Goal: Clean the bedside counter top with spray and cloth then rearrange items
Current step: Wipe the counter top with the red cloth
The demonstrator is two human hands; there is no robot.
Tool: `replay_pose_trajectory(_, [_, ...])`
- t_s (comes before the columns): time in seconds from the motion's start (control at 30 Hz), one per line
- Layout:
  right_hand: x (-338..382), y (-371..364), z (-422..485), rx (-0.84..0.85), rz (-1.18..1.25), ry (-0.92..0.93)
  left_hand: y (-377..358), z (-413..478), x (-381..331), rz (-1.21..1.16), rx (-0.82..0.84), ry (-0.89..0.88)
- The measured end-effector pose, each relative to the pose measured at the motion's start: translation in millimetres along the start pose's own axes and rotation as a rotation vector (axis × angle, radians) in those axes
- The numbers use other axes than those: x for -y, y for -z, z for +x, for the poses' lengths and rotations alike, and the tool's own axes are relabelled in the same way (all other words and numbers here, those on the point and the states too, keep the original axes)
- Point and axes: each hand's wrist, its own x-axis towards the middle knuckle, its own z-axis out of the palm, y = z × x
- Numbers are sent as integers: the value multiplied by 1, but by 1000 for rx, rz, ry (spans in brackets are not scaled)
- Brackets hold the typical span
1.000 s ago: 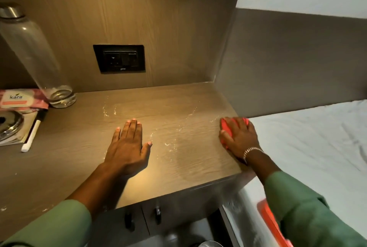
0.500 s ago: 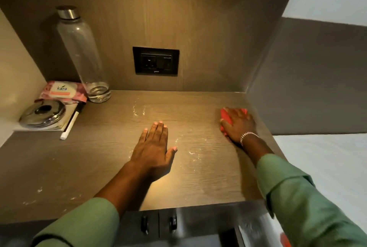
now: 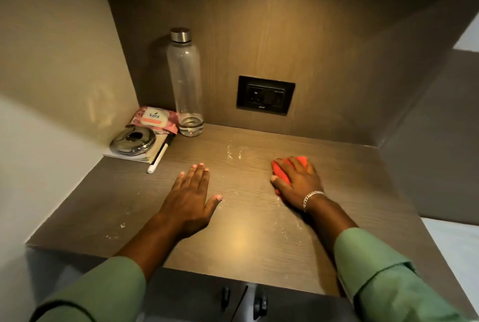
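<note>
Under your right hand (image 3: 298,182) the red cloth (image 3: 281,175) is pressed flat on the counter top (image 3: 350,179); your left hand (image 3: 189,202), fingers together and empty, rests flat beside it, probably for support.

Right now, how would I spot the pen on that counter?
Look to the wooden counter top's back left corner, where a clear bottle with a steel cap stands. In front lies a notepad under a shiny metal lid. The slim white pen with a black cap lies along its right edge.
</note>
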Motion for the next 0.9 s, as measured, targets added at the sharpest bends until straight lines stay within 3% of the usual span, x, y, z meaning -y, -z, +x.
replay_pose_trajectory(0.13, [19,-8,-31,25,61,266,-2,0,1,-9,-25,-8])
replay_pose_trajectory(0.3, [23,4,49,43,78,79,0,2,8,-18,-30,-36])
replay_pose_trajectory(0.5, [94,-2,137,139,323,103,-1,3,11,-9,-30,-42])
replay_pose_trajectory(0.57, [106,-10,124,185,198,227,0,2,11,-7,-22,-51])
replay_pose_trajectory(0.7, [70,-19,55,121,82,375,1,-4,19,-13,-32,-69])
replay_pose_trajectory(0.8, [49,-10,45,103,67,251,3,-6,23,-6,-19,-69])
replay_pose_trajectory(0.9, [80,-8,68,94,21,90,12,-10,22,-16,47,-79])
